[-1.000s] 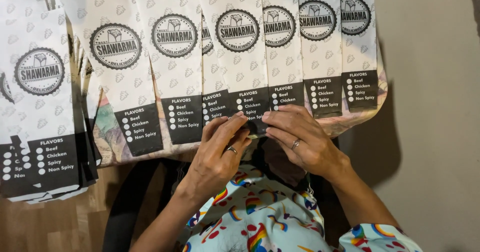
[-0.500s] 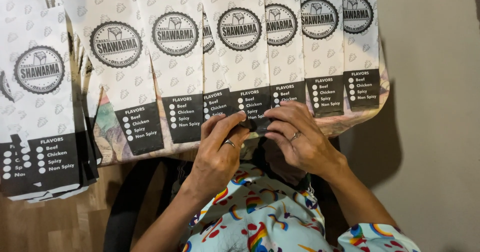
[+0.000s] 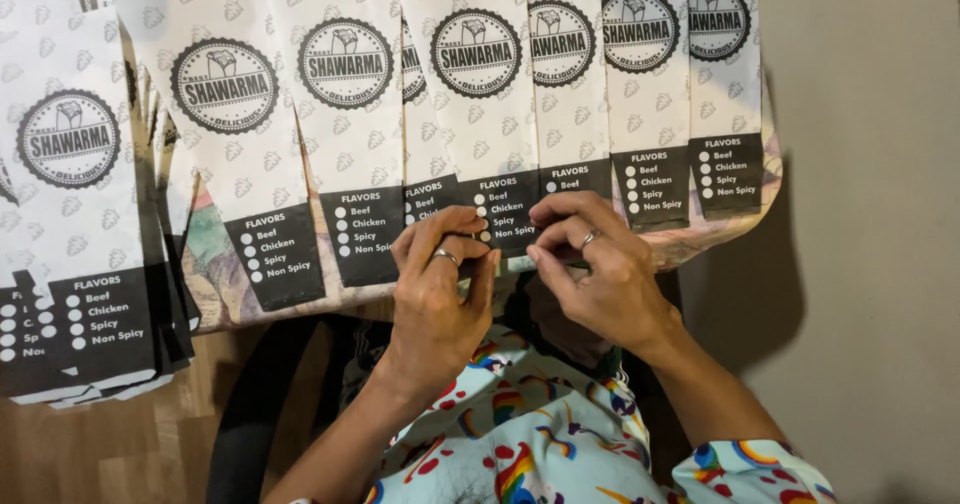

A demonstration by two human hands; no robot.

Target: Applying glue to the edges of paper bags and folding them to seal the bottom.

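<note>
Paper bag btm edge pinched btwn both hands.

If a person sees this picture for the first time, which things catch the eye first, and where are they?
First comes the fanned row of white paper bags with round black emblems and black bottom bands, overlapping across the top from left to right. At the centre, the left hand and the right hand, each with a ring, meet at the bottom edge of the middle bag. Below them, a colourful patterned garment fills the lower middle.
</note>
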